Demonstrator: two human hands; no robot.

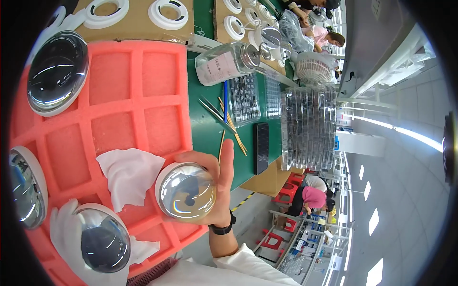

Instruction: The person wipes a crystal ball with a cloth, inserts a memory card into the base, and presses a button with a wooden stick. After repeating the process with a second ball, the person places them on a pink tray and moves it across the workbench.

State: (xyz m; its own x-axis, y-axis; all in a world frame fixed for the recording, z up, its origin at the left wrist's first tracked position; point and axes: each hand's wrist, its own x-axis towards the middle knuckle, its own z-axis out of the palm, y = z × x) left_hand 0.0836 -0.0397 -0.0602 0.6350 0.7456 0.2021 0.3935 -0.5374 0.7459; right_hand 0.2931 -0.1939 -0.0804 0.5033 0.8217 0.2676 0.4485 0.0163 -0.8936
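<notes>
My right hand, bare and with a black watch at the wrist, is closed round a clear glass dome lens with a pale rim. Lower left, my left hand looks covered by a white glove and grips a second dome lens with a white rim; some of its fingers are hidden. A pointed white flap sticks out beside that lens. Between the hands, a crumpled white cloth lies on a pink foam tray with square recesses. Two more dome lenses, one large and one cut off by the rim, sit along its left side.
On the green table are a clear bottle, tweezers, thin wooden sticks, a black phone and trays of small black parts. Clear trays are stacked beyond. White rings rest on cardboard. Co-workers sit farther off.
</notes>
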